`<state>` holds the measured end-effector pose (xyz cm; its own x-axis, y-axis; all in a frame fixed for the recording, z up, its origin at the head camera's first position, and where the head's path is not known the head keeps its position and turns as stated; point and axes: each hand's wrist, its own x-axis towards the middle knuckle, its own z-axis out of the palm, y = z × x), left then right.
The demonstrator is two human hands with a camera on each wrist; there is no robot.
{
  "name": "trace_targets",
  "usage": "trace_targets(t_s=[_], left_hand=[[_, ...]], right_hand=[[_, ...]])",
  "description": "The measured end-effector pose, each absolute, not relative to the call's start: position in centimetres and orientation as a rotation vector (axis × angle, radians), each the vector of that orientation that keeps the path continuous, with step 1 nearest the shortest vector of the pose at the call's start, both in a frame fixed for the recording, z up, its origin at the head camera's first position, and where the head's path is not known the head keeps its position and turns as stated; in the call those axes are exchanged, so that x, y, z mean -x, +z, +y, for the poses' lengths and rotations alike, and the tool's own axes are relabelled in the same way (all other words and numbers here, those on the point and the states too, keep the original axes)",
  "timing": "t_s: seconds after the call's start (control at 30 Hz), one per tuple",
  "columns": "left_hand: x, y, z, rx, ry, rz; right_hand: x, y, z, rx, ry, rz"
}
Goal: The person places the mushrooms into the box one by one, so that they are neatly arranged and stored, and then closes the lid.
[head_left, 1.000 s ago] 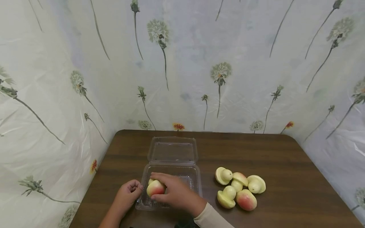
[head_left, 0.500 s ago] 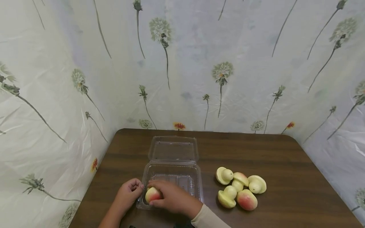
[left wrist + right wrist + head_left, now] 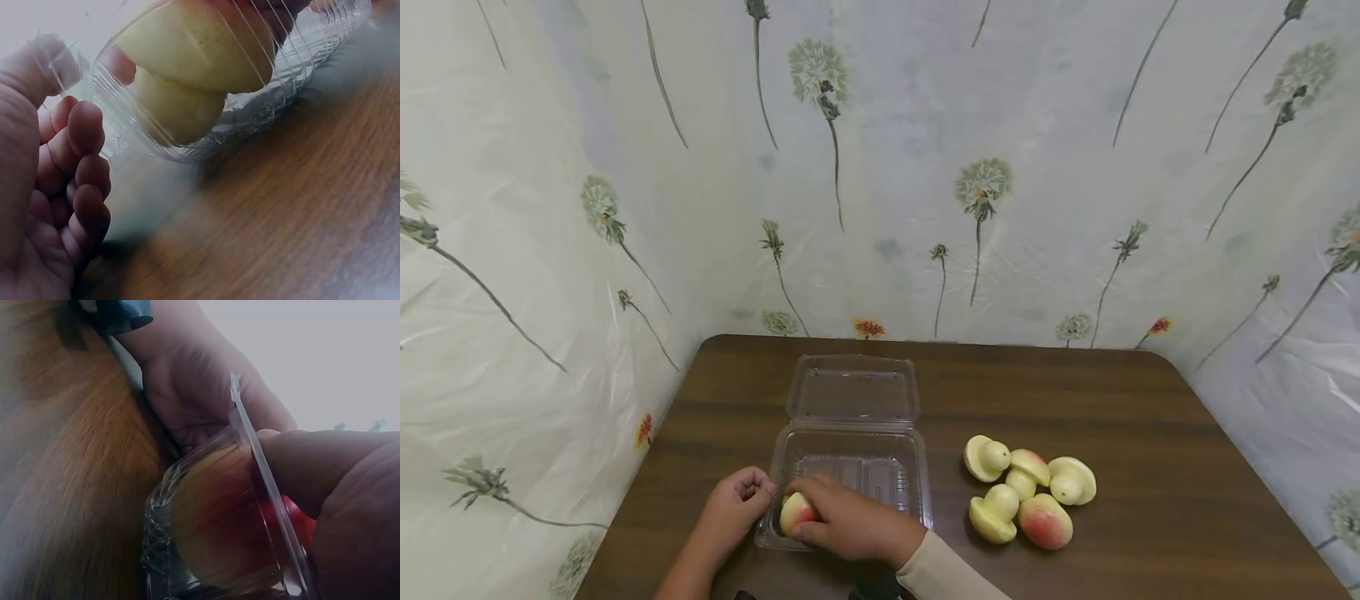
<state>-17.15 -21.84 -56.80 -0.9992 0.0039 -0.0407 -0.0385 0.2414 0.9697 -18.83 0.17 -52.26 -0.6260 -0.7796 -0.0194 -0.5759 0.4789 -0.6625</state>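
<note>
A yellow toy mushroom with a red-blushed cap [image 3: 795, 514] is in the near left corner of a clear plastic container [image 3: 924, 477]. My right hand [image 3: 853, 518] grips it from above and from the right, fingers over the far side and thumb on the near side. Through the plastic wall in the left wrist view, the mushroom [image 3: 194, 53] shows its cap above and its stem below. At the container's left rim, my left hand [image 3: 733, 510] pinches the edge between thumb and fingers, the other fingers curled.
The container's lid [image 3: 853, 390] lies folded back, away from me. To the right, several more toy mushrooms [image 3: 1047, 522] lie in a loose cluster on the brown wooden table [image 3: 1120, 400]. Curtains with a dandelion print [image 3: 895, 167] enclose the table's back and sides.
My right hand has lowered the mushroom and shifted it slightly left and toward me, into the container's corner. The left hand stays at the rim.
</note>
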Motion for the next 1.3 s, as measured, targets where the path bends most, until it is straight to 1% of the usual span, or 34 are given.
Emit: trace_targets(t_s=[0.2,0.43,0.7,0.9,1.0,1.1,1.2,1.3], left_hand=[[17.3,-56.5,-21.9,0.034,1.909,2.441],[16.9,-56.1,-21.6,0.079,1.905,2.419],[17.1,-56.5,-21.7,0.045,1.937,2.42],[17.2,-56.8,-21.8,0.046,1.92,2.426],[17.0,-56.1,-21.7,0.054,1.905,2.43],[16.6,-54.7,-21.4,0.057,1.896,2.418],[16.6,-55.1,-21.5,0.022,1.908,2.419],[17.0,-56.4,-21.8,0.017,1.918,2.421]], right_hand=[[19.3,-52.5,0.0,1.197,-0.928,2.406],[19.2,-52.4,0.3,1.081,-1.045,2.304],[19.3,-51.7,0.6,1.056,-1.033,2.331],[19.0,-50.5,1.7,0.985,-1.022,2.434],[18.5,-49.8,2.6,0.952,-1.076,2.5],[17.7,-49.7,3.6,0.977,-1.176,2.593],[16.8,-50.0,4.8,1.047,-1.243,2.717],[16.1,-50.3,5.9,1.109,-1.294,2.838]])
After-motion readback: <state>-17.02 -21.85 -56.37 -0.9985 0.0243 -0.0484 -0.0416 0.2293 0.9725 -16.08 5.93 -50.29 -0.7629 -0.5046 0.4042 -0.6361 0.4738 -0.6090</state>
